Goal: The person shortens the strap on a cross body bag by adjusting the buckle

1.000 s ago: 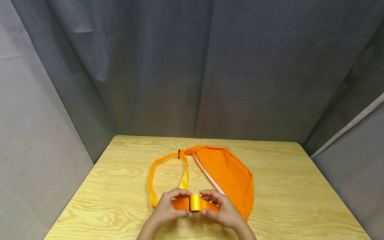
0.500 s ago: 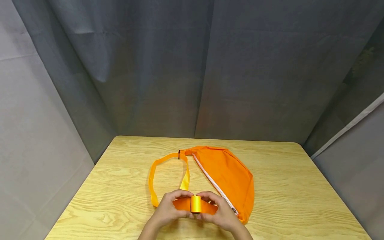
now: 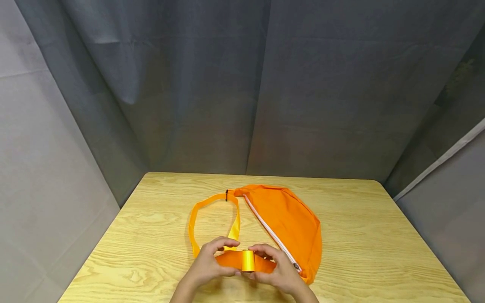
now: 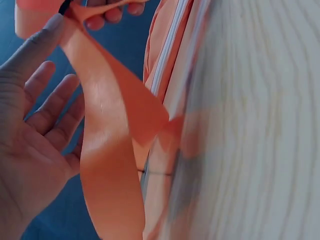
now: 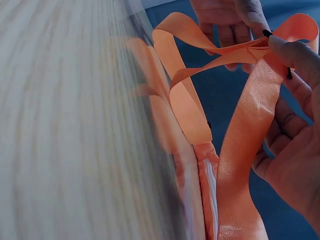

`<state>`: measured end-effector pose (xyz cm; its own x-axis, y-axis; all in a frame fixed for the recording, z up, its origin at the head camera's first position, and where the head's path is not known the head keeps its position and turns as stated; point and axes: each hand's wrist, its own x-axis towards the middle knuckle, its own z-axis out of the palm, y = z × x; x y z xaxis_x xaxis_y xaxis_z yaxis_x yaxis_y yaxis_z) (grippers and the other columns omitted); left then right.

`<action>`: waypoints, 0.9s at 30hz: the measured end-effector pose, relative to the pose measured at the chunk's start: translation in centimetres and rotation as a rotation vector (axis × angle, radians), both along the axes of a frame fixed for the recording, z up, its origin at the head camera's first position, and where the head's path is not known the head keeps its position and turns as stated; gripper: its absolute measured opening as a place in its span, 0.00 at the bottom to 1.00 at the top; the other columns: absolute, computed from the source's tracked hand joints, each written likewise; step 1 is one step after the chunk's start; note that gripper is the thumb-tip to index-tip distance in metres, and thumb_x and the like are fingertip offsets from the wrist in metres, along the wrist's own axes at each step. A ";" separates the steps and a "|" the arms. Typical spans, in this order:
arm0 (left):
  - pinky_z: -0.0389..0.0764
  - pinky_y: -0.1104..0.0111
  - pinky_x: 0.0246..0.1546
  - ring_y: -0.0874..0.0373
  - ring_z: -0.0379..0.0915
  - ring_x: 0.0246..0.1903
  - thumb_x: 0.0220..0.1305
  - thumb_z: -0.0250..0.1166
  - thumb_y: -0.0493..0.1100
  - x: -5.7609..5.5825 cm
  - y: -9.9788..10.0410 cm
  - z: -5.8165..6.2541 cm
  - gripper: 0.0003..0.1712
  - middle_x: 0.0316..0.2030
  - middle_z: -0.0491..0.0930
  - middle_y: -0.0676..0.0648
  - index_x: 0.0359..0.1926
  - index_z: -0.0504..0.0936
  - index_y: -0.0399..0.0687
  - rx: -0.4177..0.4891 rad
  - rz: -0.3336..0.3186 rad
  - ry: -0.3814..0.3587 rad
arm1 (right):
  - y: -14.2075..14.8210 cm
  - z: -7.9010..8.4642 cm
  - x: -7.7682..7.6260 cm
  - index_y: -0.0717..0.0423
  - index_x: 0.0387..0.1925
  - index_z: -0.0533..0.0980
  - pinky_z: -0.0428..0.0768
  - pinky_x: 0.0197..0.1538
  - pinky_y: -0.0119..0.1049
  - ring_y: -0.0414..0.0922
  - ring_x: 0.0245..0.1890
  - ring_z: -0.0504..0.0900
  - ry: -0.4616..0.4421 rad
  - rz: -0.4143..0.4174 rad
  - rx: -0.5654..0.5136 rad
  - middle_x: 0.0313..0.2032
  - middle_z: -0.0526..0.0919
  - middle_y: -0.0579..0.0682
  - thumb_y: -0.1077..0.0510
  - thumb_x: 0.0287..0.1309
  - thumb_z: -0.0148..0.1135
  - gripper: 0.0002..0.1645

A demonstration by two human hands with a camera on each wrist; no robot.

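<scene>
An orange sling bag [image 3: 284, 223] with a white zip lies on the table, its webbing strap [image 3: 192, 223] curving out to the left. At the near side, a stretch of strap carries a small black slide buckle [image 5: 289, 74] with a short loop of webbing [image 3: 248, 261] standing up from it. My right hand [image 3: 282, 269] pinches the buckle between thumb and index finger. On the other side, my left hand [image 3: 206, 265] has its thumb at the buckle. Its other fingers are loosely extended behind the strap, the index finger apart from it. The loop mostly hides the buckle in the head view.
The light wood table [image 3: 151, 235] has grey curtains [image 3: 197, 105] behind it and pale panels [image 3: 57, 168] at its sides. A second black slider [image 3: 227, 195] sits where the strap meets the bag's far end. The zip pull [image 3: 296, 266] is near my right hand.
The webbing loop has shifted slightly right and nearer. My left index finger has lifted away from the buckle. My right hand has closed in on the buckle. The bag has hardly moved.
</scene>
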<state>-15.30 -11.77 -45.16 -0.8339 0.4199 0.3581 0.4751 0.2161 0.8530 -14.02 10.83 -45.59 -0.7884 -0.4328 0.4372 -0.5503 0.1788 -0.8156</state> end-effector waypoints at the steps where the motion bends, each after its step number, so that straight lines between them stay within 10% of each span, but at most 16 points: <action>1: 0.72 0.52 0.44 0.52 0.73 0.45 0.38 0.79 0.39 -0.2 -0.3 -0.5 0.30 0.44 0.79 0.54 0.47 0.79 0.48 -0.011 0.012 -0.001 | 0.0 0.0 0.0 0.59 0.47 0.76 0.76 0.37 0.42 0.51 0.34 0.78 0.007 -0.004 0.001 0.38 0.81 0.46 0.67 0.39 0.74 0.28; 7: 0.72 0.54 0.43 0.53 0.72 0.42 0.44 0.75 0.52 -1.4 -1.6 -3.3 0.25 0.42 0.79 0.53 0.46 0.80 0.56 -0.098 0.075 -0.050 | 0.2 0.0 0.0 0.59 0.47 0.76 0.76 0.37 0.42 0.51 0.34 0.78 0.015 -0.013 -0.017 0.38 0.81 0.46 0.70 0.37 0.74 0.29; 27: 0.72 0.66 0.37 0.62 0.71 0.32 0.56 0.68 0.42 -1.6 -3.3 -4.0 0.07 0.29 0.77 0.59 0.36 0.82 0.56 -0.185 0.152 -0.126 | 0.9 -0.2 -0.1 0.59 0.46 0.76 0.74 0.37 0.41 0.51 0.34 0.77 -0.015 -0.047 -0.026 0.37 0.80 0.46 0.70 0.37 0.73 0.29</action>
